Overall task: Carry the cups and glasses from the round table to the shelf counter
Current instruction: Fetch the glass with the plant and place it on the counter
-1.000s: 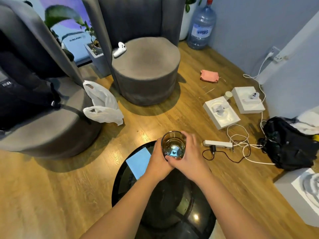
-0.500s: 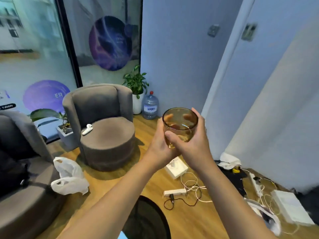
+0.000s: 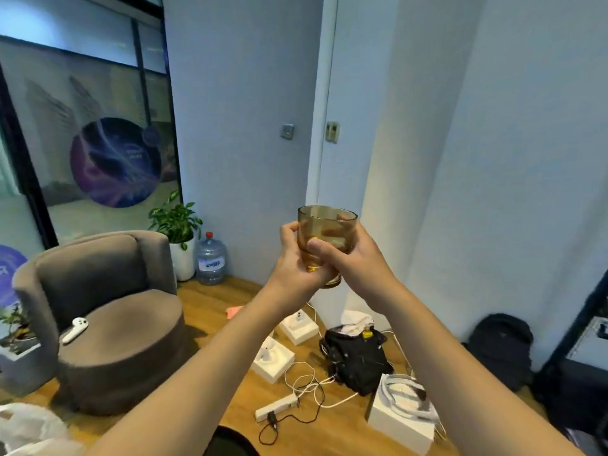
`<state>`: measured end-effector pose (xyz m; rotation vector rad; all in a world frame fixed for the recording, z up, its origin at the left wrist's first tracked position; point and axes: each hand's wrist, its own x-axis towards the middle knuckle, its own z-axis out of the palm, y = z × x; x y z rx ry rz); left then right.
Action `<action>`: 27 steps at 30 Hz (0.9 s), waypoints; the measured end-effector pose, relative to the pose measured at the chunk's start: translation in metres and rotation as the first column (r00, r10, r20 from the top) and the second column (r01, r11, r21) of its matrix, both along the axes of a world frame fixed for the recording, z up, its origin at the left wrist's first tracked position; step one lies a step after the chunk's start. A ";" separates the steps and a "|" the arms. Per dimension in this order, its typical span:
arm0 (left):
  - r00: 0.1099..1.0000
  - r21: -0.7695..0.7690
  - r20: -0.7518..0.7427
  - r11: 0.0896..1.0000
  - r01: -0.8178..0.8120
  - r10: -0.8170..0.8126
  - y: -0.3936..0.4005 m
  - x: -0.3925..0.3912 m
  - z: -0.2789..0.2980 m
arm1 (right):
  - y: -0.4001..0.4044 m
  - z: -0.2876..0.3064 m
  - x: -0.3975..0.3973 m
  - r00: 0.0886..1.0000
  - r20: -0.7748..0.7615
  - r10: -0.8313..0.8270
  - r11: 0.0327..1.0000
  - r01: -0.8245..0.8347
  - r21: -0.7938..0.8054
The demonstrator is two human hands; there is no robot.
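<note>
An amber-tinted glass [image 3: 324, 227] is held upright in mid-air in front of me, at chest height against the pale blue wall. My left hand [image 3: 291, 261] wraps its left side and base. My right hand [image 3: 350, 258] wraps its right side, thumb across the front. Only a sliver of the black round table [image 3: 230, 442] shows at the bottom edge, below my forearms. A dark shelf frame [image 3: 589, 327] shows at the far right edge.
A grey armchair [image 3: 108, 320] with a white controller stands at left, a potted plant and water bottle behind it. On the wooden floor lie white boxes [image 3: 403, 417], a power strip with cables [image 3: 279, 404], a black bag [image 3: 357, 358] and a black backpack [image 3: 501, 345].
The glass was lifted off the round table with both hands and raised. My view swung up and to the right, so the table dropped almost out of sight.
</note>
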<state>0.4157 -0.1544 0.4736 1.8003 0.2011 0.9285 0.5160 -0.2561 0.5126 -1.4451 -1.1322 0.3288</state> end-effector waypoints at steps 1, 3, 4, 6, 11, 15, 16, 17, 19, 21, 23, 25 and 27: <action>1.000 -0.015 -0.010 1.000 0.023 -0.023 -0.007 0.004 -0.006 | -0.008 -0.003 0.001 1.000 -0.009 -0.025 1.000 0.025 -0.006; 0.997 -0.012 -0.041 0.998 0.060 -0.061 -0.015 0.013 -0.014 | -0.023 -0.006 0.000 0.997 0.005 -0.081 0.997 0.081 -0.015; 0.995 -0.011 -0.059 0.997 0.082 -0.082 -0.018 0.017 -0.014 | -0.030 -0.006 -0.001 0.993 0.007 -0.120 0.993 0.120 -0.015; 0.988 -0.009 -0.080 0.992 0.129 -0.129 -0.023 0.023 -0.012 | -0.042 -0.007 -0.003 0.981 0.000 -0.194 0.981 0.194 0.002; 0.959 -0.011 -0.077 0.962 0.274 -0.274 -0.048 0.038 -0.008 | -0.082 -0.005 -0.006 0.954 0.012 -0.300 0.954 0.300 0.029; 0.909 -0.025 -0.065 0.911 0.412 -0.413 -0.090 0.051 -0.005 | -0.135 -0.008 -0.009 0.925 0.049 -0.376 0.927 0.376 0.017; 0.888 -0.032 -0.050 0.889 0.456 -0.458 -0.106 0.056 -0.006 | -0.153 -0.010 -0.009 0.908 0.057 -0.416 0.909 0.416 0.006; 0.865 -0.046 -0.032 0.865 0.500 -0.501 -0.122 0.063 -0.008 | -0.171 -0.011 -0.009 0.889 0.063 -0.454 0.891 0.455 0.000; 0.810 -0.057 -0.012 0.810 0.584 -0.586 -0.156 0.075 -0.013 | -0.208 -0.012 -0.010 0.843 0.070 -0.533 0.846 0.534 0.003; 0.742 -0.032 -0.033 0.743 0.669 -0.669 -0.197 0.086 -0.016 | -0.251 -0.013 -0.013 0.774 0.090 -0.626 0.777 0.629 -0.002; 0.672 0.007 -0.067 0.673 0.740 -0.738 -0.238 0.094 -0.015 | -0.292 -0.011 -0.019 0.708 0.105 -0.698 0.713 0.702 0.003; 0.591 0.036 -0.082 0.590 0.807 -0.803 -0.284 0.100 -0.011 | -0.338 -0.010 -0.027 0.642 0.082 -0.762 0.646 0.763 0.029; 0.490 0.040 -0.073 0.488 0.872 -0.869 -0.336 0.105 -0.006 | -0.388 -0.009 -0.039 0.565 0.043 -0.824 0.566 0.822 0.059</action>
